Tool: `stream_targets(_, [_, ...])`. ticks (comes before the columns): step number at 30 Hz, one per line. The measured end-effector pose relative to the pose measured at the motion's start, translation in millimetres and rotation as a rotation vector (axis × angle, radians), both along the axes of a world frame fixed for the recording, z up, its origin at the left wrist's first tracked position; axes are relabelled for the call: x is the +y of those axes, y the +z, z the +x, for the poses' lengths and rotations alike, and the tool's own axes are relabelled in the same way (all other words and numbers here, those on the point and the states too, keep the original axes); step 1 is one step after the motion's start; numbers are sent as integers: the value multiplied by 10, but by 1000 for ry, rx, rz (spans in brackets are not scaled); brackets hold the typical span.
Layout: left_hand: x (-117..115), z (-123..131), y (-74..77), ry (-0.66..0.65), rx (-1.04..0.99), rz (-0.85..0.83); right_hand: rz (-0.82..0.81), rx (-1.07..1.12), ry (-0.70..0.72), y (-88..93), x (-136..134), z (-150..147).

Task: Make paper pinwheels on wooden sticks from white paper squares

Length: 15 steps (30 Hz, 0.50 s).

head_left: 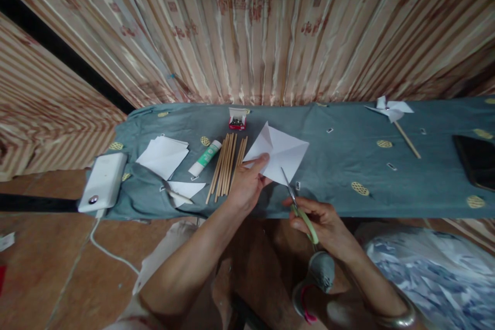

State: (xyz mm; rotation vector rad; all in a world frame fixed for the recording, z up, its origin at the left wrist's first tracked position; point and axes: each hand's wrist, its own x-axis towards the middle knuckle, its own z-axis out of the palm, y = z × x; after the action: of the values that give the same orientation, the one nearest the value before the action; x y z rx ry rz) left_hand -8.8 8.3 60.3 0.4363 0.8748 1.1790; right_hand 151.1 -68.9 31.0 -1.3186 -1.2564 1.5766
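Spanning the space beyond your fingers: a teal cloth (348,165) over a long low table. Well left of your left fingers, a white power bank (103,181) sits on the cloth's edge, cable dropping to the floor. Between it and your fingers, a stack of white sheets (164,155).

Your left hand (245,185) pinches the near left corner of a creased white paper square (280,157), thumb on top and fingers clamped under it. The square lies on the cloth just past both hands.

Your right hand (325,224) is closed round the green handles of the scissors (294,201), fingers wrapped tight. The blades point away from you, tips at the square's near edge, maybe slightly parted; too small to be sure.

Just left of your left fingers, a bundle of wooden sticks (226,165) lies side by side. Far right of your right fingers, a paper pinwheel (392,111) on its stick. Left of the sticks, a glue stick (204,158) lies on its side. Beyond your left fingertips, a small red box (237,119), lid up.
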Motion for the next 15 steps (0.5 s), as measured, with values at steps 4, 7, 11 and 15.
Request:
stream_targets(4, [11, -3, -7, 8, -15, -6, -19, 23, -30, 13, 14, -24])
stream_targets(7, [20, -2, -19, 15, -24, -5, -36, 24, -44, 13, 14, -29])
stream_targets(11, [11, 13, -24, 14, -22, -16, -54, 26, -52, 25, 13, -23])
stream_targets(15, [-22, 42, -23, 7, -4, -36, -43, 27, -54, 51, 25, -17])
